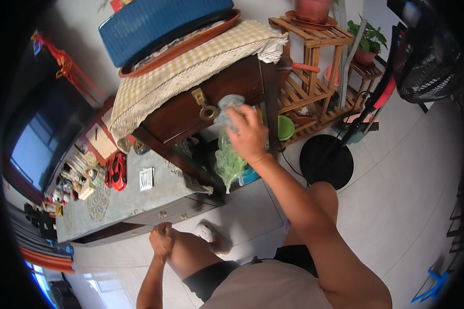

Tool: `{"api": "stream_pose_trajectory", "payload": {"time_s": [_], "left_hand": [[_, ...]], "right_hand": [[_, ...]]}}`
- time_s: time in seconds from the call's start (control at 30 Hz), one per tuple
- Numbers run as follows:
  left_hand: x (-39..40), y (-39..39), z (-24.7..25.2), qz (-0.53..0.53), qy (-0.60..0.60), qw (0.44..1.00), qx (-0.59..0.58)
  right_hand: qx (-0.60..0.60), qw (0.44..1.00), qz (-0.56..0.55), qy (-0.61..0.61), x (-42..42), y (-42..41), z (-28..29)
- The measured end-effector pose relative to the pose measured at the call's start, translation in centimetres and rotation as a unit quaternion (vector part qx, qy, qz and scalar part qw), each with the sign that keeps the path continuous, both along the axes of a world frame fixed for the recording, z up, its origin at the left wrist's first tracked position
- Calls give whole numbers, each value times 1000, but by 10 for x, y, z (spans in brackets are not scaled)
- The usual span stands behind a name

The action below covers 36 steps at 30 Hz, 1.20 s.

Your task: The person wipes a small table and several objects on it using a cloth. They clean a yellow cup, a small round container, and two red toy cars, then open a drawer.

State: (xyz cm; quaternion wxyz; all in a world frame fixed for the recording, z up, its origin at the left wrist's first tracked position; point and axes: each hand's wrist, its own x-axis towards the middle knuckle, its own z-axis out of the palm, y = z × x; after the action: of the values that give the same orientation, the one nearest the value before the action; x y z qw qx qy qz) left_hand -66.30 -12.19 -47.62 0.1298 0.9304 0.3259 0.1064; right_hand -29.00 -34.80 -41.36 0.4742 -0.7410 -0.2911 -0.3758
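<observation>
My right hand (247, 133) grips a crumpled grey-blue cloth (231, 106) against or just in front of the drawer of a dark wooden cabinet (232, 83). Left of the cloth, a brass ring pull (208, 111) hangs from the drawer front. Below the hand, a clear plastic bag with green contents (230, 164) hangs by the cabinet's open lower part. My left hand (162, 239) rests on my left knee, its fingers curled; whether anything is inside them cannot be seen. A checked cloth with a lace edge (178, 79) covers the cabinet top.
A large blue ribbed planter (158, 31) stands on the cabinet. To the right are a slatted wooden plant stand (328, 38), a green bowl (285, 127) and a round black base (326, 162). On the left, a low cabinet (127, 201) carries red toy cars (119, 172) and ornaments beside a television (34, 135).
</observation>
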Motion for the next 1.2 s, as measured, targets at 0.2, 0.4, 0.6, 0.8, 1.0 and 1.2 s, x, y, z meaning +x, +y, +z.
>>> {"api": "stream_pose_trajectory", "payload": {"time_s": [0.2,0.4,0.6,0.8,1.0,1.2], "left_hand": [[3,0,0,35,9,999,-9],[9,-6,-1,-3,0,1000,1],[7,-7,-3,17,10,1000,-6],[5,-6,2,29,16,999,-12],[12,-11,10,26,11,1000,-14],[3,-2,-6,7,19,1000,-14]], "right_hand": [[147,984,-106,0,55,-53,39],[94,986,-139,9,54,-37,40],[95,963,-176,181,24,-16,-111],[147,888,-157,407,28,-4,-238],[104,858,-171,473,39,-13,-243],[175,930,-140,292,18,-1,-123]]}}
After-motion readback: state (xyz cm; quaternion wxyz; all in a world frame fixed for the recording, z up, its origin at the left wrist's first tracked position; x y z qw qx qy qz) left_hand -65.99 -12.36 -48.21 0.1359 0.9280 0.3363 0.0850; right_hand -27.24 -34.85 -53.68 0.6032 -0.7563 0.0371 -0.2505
